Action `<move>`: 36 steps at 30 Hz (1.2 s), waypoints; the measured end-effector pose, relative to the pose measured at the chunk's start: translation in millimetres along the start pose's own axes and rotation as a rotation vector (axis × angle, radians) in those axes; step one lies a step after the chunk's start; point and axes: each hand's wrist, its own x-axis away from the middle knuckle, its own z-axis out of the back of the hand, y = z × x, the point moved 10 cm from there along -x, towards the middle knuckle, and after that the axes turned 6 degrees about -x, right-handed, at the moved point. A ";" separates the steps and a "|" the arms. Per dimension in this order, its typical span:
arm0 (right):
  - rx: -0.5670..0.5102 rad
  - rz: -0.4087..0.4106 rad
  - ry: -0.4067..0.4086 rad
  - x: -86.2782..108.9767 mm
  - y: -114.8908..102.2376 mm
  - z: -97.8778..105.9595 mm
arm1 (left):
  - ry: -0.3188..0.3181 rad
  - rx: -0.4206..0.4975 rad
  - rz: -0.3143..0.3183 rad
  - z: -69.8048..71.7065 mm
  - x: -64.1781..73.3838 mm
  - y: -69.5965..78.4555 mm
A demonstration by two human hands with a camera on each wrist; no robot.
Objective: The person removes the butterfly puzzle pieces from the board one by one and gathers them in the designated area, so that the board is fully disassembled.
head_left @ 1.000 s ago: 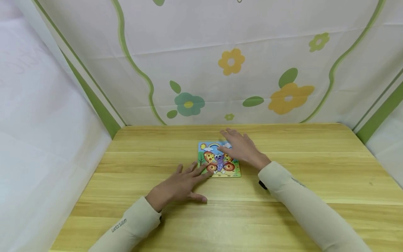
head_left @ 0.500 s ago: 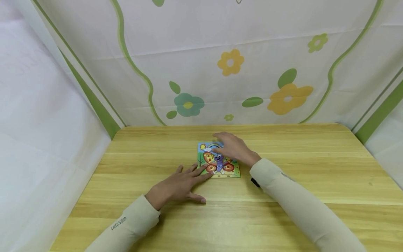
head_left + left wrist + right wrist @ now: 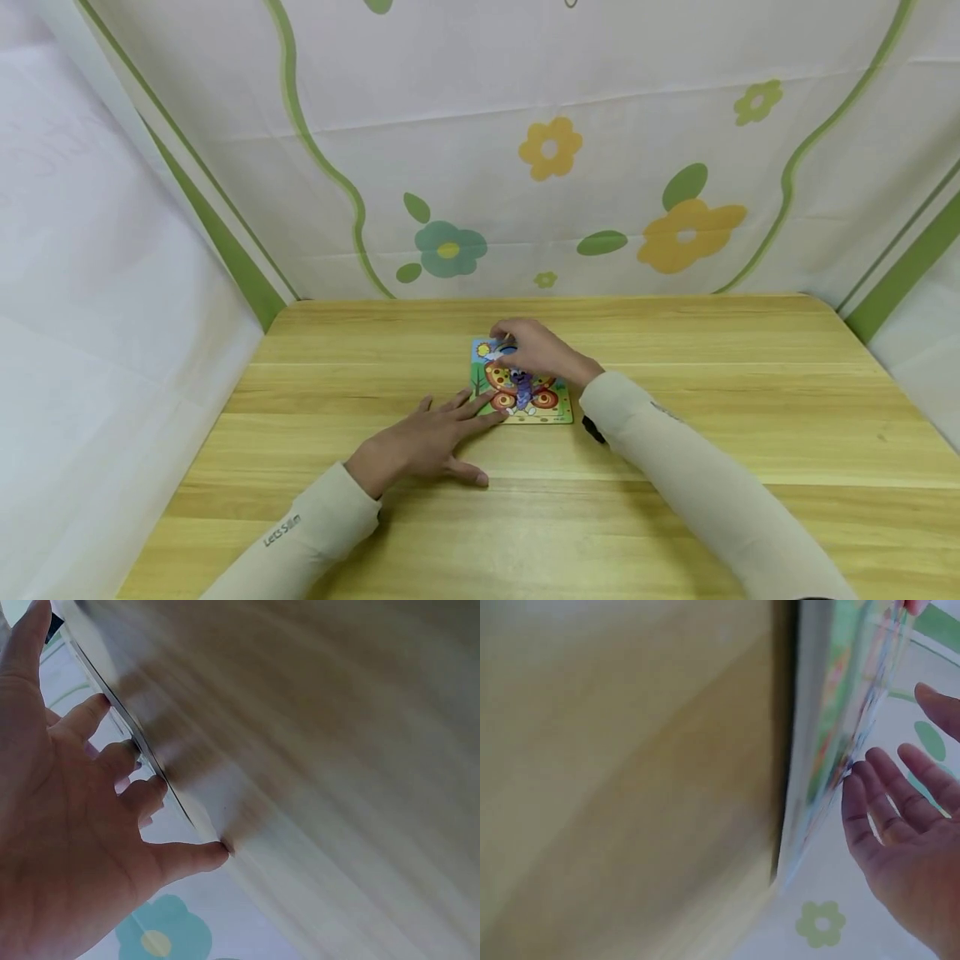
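Observation:
A square picture puzzle board (image 3: 558,414) lies flat on the table, printed with a purple butterfly, a tree and a sun. My left hand (image 3: 427,443) has its fingers spread, the fingertips on the board's lower left part and the thumb out over the wood. In the left wrist view its fingertips meet the board's thin edge (image 3: 124,716). Over the board's upper part, my right hand (image 3: 542,348) covers the upper right of the picture, fingers bent and thumb apart. The right wrist view shows that hand's fingers (image 3: 885,802) loosely bent right at the board's face, holding nothing.
The wooden table (image 3: 675,433) stretches out on both sides of the board. A white cloth backdrop (image 3: 480,183) with printed flowers rises behind the table's far edge, and a white cloth side (image 3: 112,333) stands at the left.
My right hand has moved left and slightly down over the board's top, its fingers bending more. My left hand has stayed in nearly the same place, and the board lies as before.

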 end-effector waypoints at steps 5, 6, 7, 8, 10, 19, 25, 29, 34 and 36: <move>-0.013 0.004 -0.010 -4.8 2.6 -2.9 | -0.011 0.006 0.004 -0.5 -0.9 -0.7; -0.018 0.005 -0.012 -5.7 2.8 -3.7 | -0.011 0.007 0.004 -0.4 -1.1 -0.6; -0.020 0.004 -0.015 -6.7 3.1 -5.0 | -0.011 0.008 0.003 -0.3 -1.1 -0.6; -0.020 0.004 -0.017 -7.4 3.5 -6.3 | -0.010 0.008 0.003 -0.1 -1.0 -0.5; -0.008 0.012 -0.023 -9.2 3.3 -9.2 | -0.011 0.007 0.003 -0.2 -0.9 -0.6; 0.111 0.027 -0.029 -15.0 1.2 -17.7 | -0.006 -0.004 -0.007 -0.7 0.3 0.3; 0.105 0.006 -0.040 -13.5 -1.3 -17.5 | -0.009 -0.003 -0.010 -0.6 1.0 0.9; 0.085 0.000 -0.055 -12.4 -1.8 -16.7 | -0.003 -0.008 -0.021 -0.1 0.7 2.2; 0.068 -0.003 -0.068 -13.9 -0.6 -17.2 | 0.003 -0.009 -0.027 -0.9 0.4 2.6; 0.065 -0.006 -0.074 -15.4 0.0 -18.5 | 0.003 -0.004 -0.027 -1.4 0.6 2.3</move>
